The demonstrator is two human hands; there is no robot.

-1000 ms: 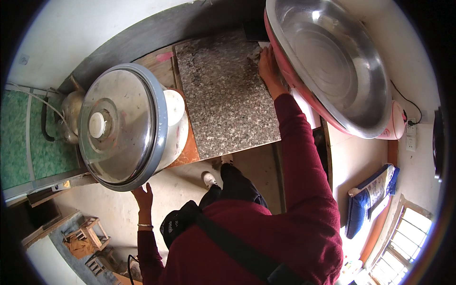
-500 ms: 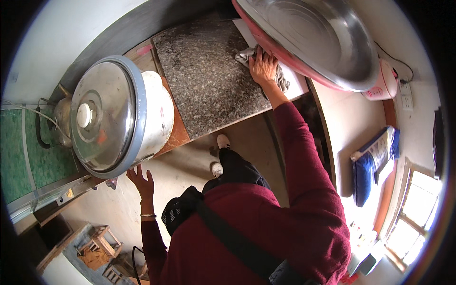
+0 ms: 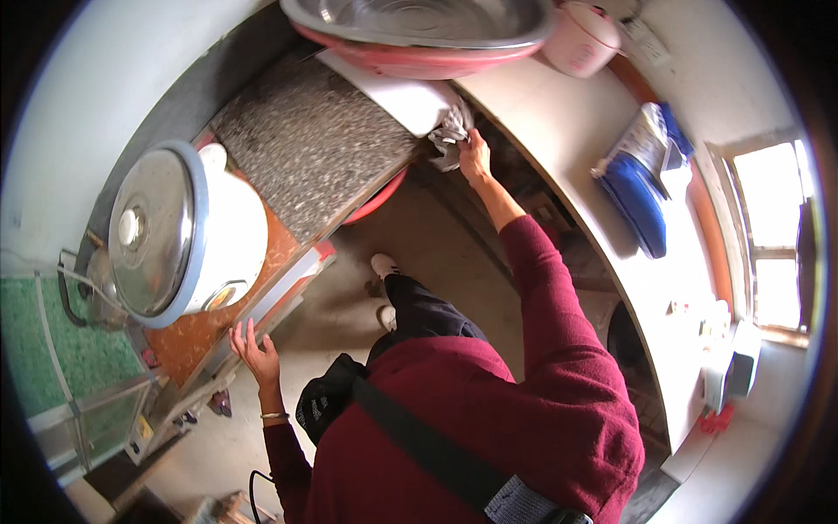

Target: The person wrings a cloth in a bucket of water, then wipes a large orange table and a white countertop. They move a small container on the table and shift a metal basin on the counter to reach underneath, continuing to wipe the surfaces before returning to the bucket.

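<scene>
Kitchen counter [image 3: 559,131], rag [image 3: 449,138] half-hidden by right hand [image 3: 474,153]

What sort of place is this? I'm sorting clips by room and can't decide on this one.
Most likely a home kitchen: a large white rice cooker stands beside a speckled stone counter, and a wide steel basin sits where the right hand holds a grey cloth.

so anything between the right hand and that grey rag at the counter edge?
Nothing visible. The right hand is already on the grey rag, bunched against the corner of the white board. The left hand rests apart on the counter edge below the rice cooker.
</scene>
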